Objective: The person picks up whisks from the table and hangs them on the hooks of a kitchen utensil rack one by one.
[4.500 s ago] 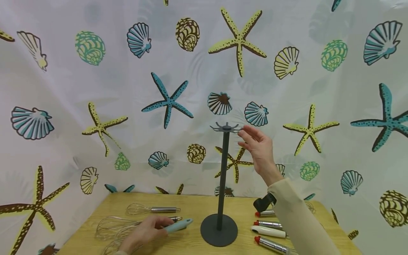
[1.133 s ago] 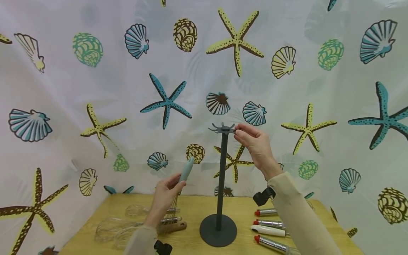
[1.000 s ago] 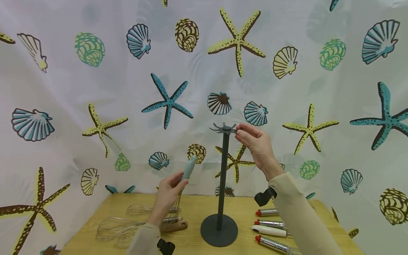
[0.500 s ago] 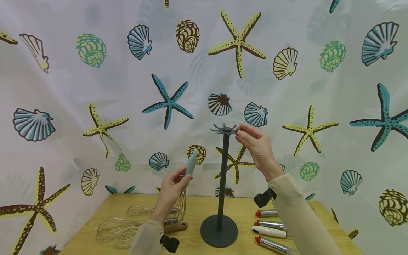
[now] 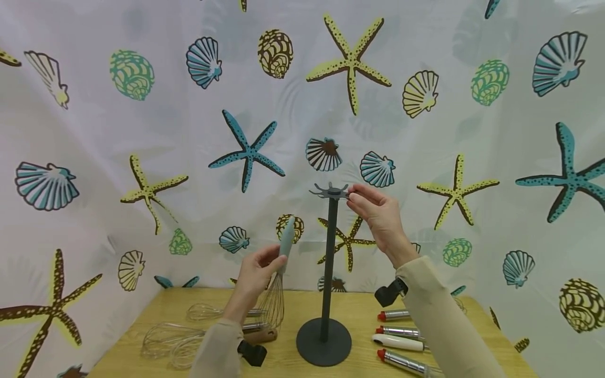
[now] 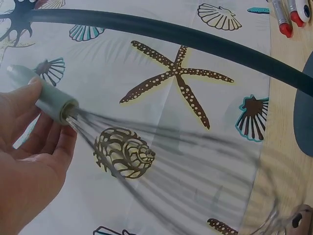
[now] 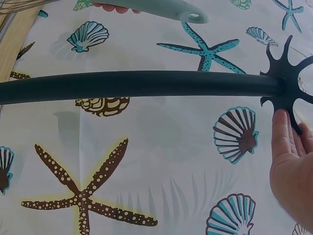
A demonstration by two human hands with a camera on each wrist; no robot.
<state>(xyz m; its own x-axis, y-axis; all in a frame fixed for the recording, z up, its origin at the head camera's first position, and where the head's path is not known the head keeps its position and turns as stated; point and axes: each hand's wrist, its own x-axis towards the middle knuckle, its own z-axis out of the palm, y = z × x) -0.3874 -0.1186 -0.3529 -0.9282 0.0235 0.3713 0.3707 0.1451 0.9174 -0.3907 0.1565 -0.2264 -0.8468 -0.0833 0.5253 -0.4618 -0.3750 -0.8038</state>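
Note:
My left hand grips the pale blue handle of a whisk and holds it upright, wires down, above the table left of the pole. In the left wrist view the whisk has its handle between thumb and fingers, its wires blurred. A dark grey utensil stand has a round base and a ring of curved hooks on top. My right hand pinches one hook on the right side of that ring. Seen from the right wrist, the fingertips lie against the hook beside the pole.
On the table, left, lie several wire whisks, one with a brown handle. At right are red-tipped metal handles and a white-handled utensil. A shell-and-starfish curtain hangs behind.
My left hand has lifted the blue-handled whisk off the table, turned it upright and brought it towards the pole. My right hand has closed in on the hook, and stays there.

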